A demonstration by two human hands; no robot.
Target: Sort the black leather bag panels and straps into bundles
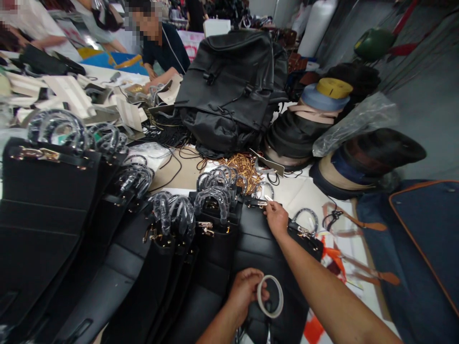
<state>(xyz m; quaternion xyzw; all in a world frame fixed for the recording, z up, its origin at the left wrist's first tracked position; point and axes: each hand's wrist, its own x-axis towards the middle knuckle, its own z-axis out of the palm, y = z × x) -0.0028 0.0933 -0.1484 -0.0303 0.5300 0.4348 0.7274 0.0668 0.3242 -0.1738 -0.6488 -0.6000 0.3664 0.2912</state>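
Observation:
My left hand (245, 292) grips a narrow roll of whitish tape (270, 296) by its rim, above a black leather bag panel (251, 239). Farther up, the fingers of my right hand (277, 219) are pinched at the panel's top edge, by a short strap with metal hardware (256, 203). A small pale strip, perhaps tape, shows at those fingertips. Just beyond them stands a ring handle (265, 190) in clear film. Left of my hands lie more black panels (215, 248) with film-wrapped handles (213, 200). Another ring handle (305, 220) sits right of my right hand.
A large black backpack (229, 91) stands at the back. Stacked rolls of strap (322, 102) are to its right. Tan cord (242, 167) is heaped in front. A blue bag with orange trim (423, 239) lies right. Across the table a person (167, 48) is working.

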